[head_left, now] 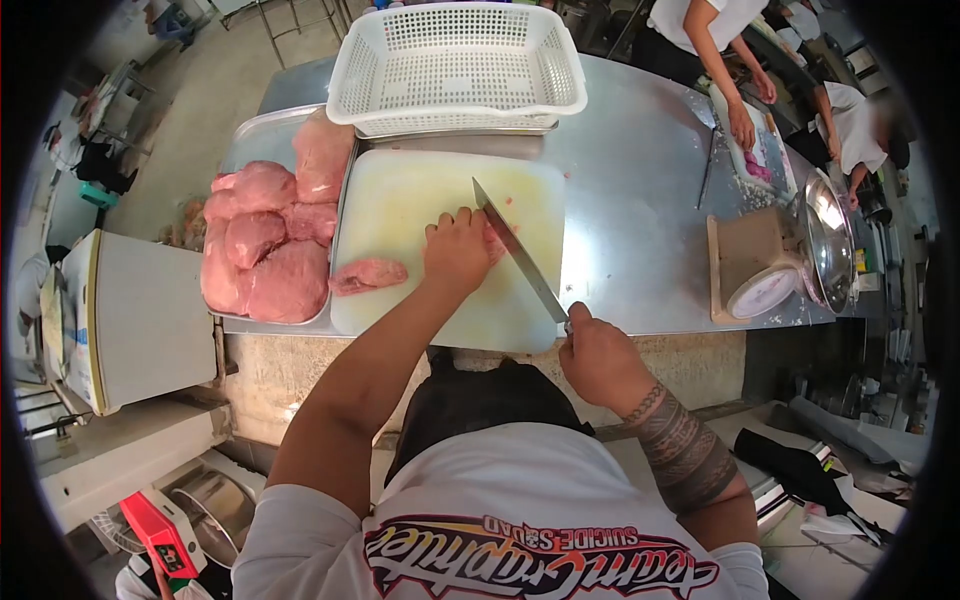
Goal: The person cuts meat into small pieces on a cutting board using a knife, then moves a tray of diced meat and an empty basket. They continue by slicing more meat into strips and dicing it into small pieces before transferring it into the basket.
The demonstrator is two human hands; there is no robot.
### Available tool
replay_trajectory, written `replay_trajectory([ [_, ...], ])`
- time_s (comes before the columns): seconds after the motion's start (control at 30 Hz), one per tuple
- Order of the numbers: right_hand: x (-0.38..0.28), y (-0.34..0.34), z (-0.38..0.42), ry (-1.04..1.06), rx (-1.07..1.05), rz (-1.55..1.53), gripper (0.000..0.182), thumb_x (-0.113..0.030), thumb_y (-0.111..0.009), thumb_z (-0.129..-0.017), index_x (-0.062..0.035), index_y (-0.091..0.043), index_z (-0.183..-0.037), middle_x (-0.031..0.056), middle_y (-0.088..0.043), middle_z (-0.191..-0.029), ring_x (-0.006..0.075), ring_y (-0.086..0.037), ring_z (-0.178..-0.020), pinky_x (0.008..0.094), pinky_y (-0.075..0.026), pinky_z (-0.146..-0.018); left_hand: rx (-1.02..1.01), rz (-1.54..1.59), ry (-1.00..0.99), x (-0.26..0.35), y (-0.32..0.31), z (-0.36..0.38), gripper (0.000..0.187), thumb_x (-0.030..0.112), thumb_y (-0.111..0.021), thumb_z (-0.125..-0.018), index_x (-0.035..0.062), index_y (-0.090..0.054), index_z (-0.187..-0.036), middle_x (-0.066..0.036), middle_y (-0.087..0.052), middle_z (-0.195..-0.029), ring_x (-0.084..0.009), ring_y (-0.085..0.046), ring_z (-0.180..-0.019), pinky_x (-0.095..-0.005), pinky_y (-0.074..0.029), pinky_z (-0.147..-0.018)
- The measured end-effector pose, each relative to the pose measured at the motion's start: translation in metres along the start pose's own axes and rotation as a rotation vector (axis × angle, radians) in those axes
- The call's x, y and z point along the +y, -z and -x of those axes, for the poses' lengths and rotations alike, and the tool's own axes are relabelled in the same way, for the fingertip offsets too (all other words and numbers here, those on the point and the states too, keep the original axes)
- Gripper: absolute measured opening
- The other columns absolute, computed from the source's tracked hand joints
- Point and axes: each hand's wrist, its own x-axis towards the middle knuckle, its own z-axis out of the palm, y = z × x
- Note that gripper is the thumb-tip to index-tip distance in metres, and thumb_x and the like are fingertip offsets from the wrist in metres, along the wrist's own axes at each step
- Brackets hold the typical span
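Observation:
My right hand [598,352] is closed around the handle of a long kitchen knife [524,258], its blade slanting up and left across the white cutting board [400,200]. My left hand [458,250] presses down on a piece of raw meat [497,243], fingers curled over it and partly hiding it. The blade lies right along the meat's right side. Another strip of raw meat [368,276] rests on the board to the left of my left hand. Small meat scraps lie near the knife.
Large pieces of raw meat [262,225] fill a metal tray [238,135] left of the board. Behind the board stands a white plastic basket [455,115]. A scale [755,262] with a metal pan is at the right. Beyond it, a co-worker's hands [742,125] work at another board.

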Motion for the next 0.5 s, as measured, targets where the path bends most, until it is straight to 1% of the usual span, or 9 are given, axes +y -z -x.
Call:
replay_trajectory([
  [0.07,0.003,-0.003,-0.013,0.079,0.027,-0.023,0.024,-0.008,-0.059,-0.092,0.0038,-0.050,-0.110,0.0269,-0.070,-0.085,0.0461,-0.071,-0.085,0.0562,-0.057,-0.076,-0.035,0.011,-0.004,0.000,0.004,0.001,0.054,0.047,-0.081,-0.083,0.0111,-0.062,-0.118,-0.004,-0.065,-0.112,-0.0288,-0.063,-0.101,-0.0482,-0.046,-0.084],
  [0.17,0.005,-0.041,-0.069,0.030,0.051,0.017,0.021,-0.008,-0.057,-0.092,0.0032,-0.050,-0.109,0.0270,-0.070,-0.087,0.0458,-0.072,-0.085,0.0549,-0.058,-0.078,-0.072,0.024,0.002,0.001,0.009,-0.002,0.052,0.046,-0.082,-0.082,0.0110,-0.063,-0.116,-0.005,-0.065,-0.110,-0.0286,-0.062,-0.098,-0.0477,-0.046,-0.081],
  [0.27,-0.004,-0.040,-0.098,0.020,0.086,0.006,0.020,-0.008,-0.056,-0.092,0.0032,-0.051,-0.108,0.0269,-0.070,-0.088,0.0457,-0.072,-0.085,0.0547,-0.058,-0.077,-0.039,0.036,0.019,0.000,0.005,-0.001,0.052,0.046,-0.082,-0.081,0.0106,-0.064,-0.114,-0.005,-0.065,-0.110,-0.0288,-0.062,-0.097,-0.0475,-0.046,-0.080],
  [0.3,-0.001,-0.037,-0.100,0.033,0.104,-0.004,0.019,-0.007,-0.056,-0.092,0.0033,-0.052,-0.107,0.0259,-0.070,-0.085,0.0460,-0.072,-0.082,0.0555,-0.058,-0.074,-0.034,0.059,0.018,0.000,0.003,0.002,0.052,0.045,-0.082,-0.081,0.0099,-0.064,-0.114,-0.006,-0.065,-0.111,-0.0292,-0.062,-0.097,-0.0473,-0.046,-0.081],
  [0.37,-0.014,-0.016,-0.084,-0.009,0.075,0.018,0.019,-0.007,-0.056,-0.091,0.0033,-0.052,-0.107,0.0255,-0.070,-0.084,0.0459,-0.072,-0.080,0.0554,-0.058,-0.072,-0.012,0.103,0.021,-0.001,0.003,0.001,0.052,0.044,-0.082,-0.080,0.0085,-0.064,-0.114,-0.007,-0.065,-0.112,-0.0300,-0.062,-0.098,-0.0470,-0.046,-0.082],
  [0.43,-0.030,0.006,-0.059,-0.040,0.040,0.037,0.021,-0.006,-0.056,-0.092,0.0039,-0.051,-0.109,0.0256,-0.071,-0.084,0.0453,-0.072,-0.081,0.0543,-0.058,-0.071,0.016,0.061,0.019,-0.003,-0.006,0.000,0.051,0.041,-0.082,-0.080,0.0070,-0.064,-0.113,-0.008,-0.066,-0.111,-0.0307,-0.061,-0.098,-0.0466,-0.045,-0.083],
  [0.5,-0.030,0.002,-0.053,-0.003,0.010,-0.006,0.021,-0.007,-0.055,-0.093,0.0042,-0.051,-0.110,0.0259,-0.071,-0.085,0.0453,-0.072,-0.081,0.0542,-0.058,-0.072,0.019,0.058,0.026,-0.005,-0.012,0.000,0.049,0.039,-0.081,-0.080,0.0057,-0.064,-0.113,-0.009,-0.066,-0.111,-0.0314,-0.061,-0.098,-0.0463,-0.045,-0.084],
])
